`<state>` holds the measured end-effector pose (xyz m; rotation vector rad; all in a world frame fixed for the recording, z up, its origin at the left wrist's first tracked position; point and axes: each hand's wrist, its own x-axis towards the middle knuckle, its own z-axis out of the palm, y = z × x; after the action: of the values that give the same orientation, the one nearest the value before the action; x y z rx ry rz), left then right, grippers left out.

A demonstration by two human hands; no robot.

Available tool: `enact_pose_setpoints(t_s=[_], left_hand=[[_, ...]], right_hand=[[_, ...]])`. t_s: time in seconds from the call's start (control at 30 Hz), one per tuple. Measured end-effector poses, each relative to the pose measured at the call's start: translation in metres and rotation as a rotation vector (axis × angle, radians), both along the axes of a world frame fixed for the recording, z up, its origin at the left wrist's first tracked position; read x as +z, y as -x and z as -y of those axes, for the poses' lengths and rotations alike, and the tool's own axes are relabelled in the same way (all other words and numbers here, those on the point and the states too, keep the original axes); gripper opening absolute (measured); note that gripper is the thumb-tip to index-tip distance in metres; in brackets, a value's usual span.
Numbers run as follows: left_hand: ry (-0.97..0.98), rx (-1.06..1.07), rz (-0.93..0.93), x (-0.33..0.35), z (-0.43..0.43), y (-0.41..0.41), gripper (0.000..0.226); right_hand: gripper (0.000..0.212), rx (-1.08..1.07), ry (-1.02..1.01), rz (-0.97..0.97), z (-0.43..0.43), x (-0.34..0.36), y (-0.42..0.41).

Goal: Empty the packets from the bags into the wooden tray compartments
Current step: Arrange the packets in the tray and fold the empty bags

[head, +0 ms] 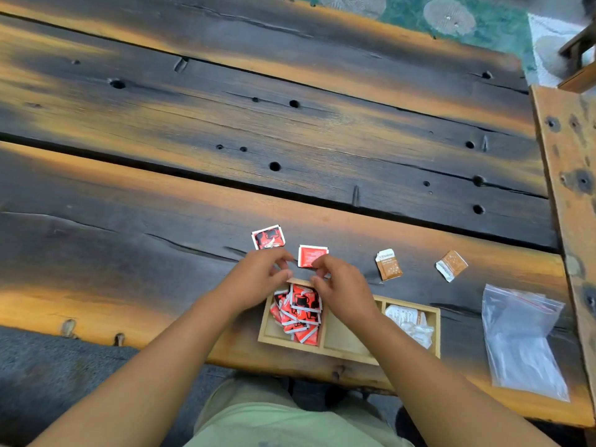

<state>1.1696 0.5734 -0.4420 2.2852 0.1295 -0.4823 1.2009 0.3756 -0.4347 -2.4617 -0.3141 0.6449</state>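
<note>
The wooden tray (350,354) lies at the table's near edge. Its left compartment holds several red packets (301,312), the middle one (345,337) is bare, and the right one holds white packets (409,321). Both hands hover over the tray's far wall. My left hand (261,279) is curled, with thumb and fingers apart and nothing seen in it. My right hand (342,291) has its fingertips on the near corner of a loose red packet (310,253) on the table. Another red packet (268,237) lies just beyond my left hand.
Two brown packets (388,264) (451,265) lie on the table to the right of my hands. A clear zip bag (522,340) lies flat right of the tray. A lighter wooden board (567,175) borders the table's right side.
</note>
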Motion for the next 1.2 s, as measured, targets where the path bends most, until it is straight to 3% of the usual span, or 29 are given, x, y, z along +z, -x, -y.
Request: enact_pose_setpoints(t_s=[0.13, 0.27, 0.37, 0.63, 0.83, 0.97, 1.03, 1.13, 1.2], left_hand=[[-0.061, 0.133, 0.022, -0.020, -0.014, -0.037, 0.029], [-0.199, 0.217, -0.051, -0.046, -0.023, -0.060, 0.059], [-0.273, 0.206, -0.068, -0.058, -0.022, -0.067, 0.053], [-0.375, 0.161, -0.028, -0.054, -0.011, -0.064, 0.046], [-0.171, 0.330, -0.138, -0.042, -0.011, -0.053, 0.031], [0.033, 0.508, -0.169, -0.033, -0.018, -0.038, 0.031], [0.241, 0.626, -0.168, -0.021, -0.011, -0.024, 0.018], [0.651, 0.776, -0.267, 0.001, 0.007, 0.000, 0.009], [0.655, 0.726, -0.287, 0.005, 0.018, 0.017, 0.004]], right_hand=[[0.015, -0.177, 0.009, -0.094, -0.007, -0.021, -0.037], [0.040, -0.086, 0.134, -0.050, -0.015, -0.034, -0.055], [0.052, -0.023, 0.218, -0.031, -0.022, -0.042, -0.062], [0.048, 0.032, 0.330, -0.046, -0.029, -0.048, -0.066], [0.018, -0.073, 0.249, -0.071, -0.024, -0.036, -0.057], [0.021, -0.259, 0.008, -0.124, -0.007, -0.025, -0.040], [0.026, -0.352, -0.163, -0.255, 0.002, -0.016, -0.028], [0.012, -0.557, -0.478, -0.558, 0.013, -0.001, -0.004], [0.007, -0.606, -0.517, -0.635, 0.019, 0.000, 0.012]])
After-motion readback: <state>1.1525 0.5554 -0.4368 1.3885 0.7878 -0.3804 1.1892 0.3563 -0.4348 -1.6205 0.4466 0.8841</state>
